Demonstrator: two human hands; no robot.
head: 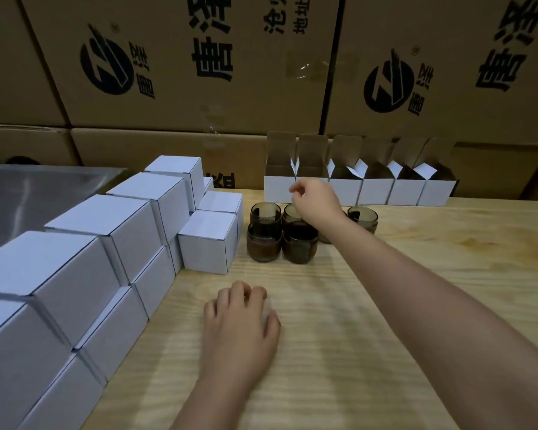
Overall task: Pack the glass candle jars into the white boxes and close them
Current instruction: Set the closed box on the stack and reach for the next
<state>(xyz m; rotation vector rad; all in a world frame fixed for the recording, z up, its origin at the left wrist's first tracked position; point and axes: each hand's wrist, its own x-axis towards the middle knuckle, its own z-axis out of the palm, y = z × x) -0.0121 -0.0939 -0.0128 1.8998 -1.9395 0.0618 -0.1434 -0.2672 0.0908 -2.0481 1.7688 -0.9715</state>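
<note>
Several dark glass candle jars (264,240) stand grouped on the wooden table (416,290) in front of a row of open white boxes (373,190) with raised lids. My right hand (316,201) reaches over the jars toward the leftmost open boxes, fingers loosely curled and holding nothing; it hides part of one jar. My left hand (243,321) rests on the table nearer to me, fingers bent with the tips on the wood, empty. One jar (363,218) stands apart at the right of the group.
Closed white boxes (112,231) are stacked in a stepped pile along the left, down to the table's near edge. Large printed cardboard cartons (199,66) form a wall behind. A metal surface (28,193) lies at the far left.
</note>
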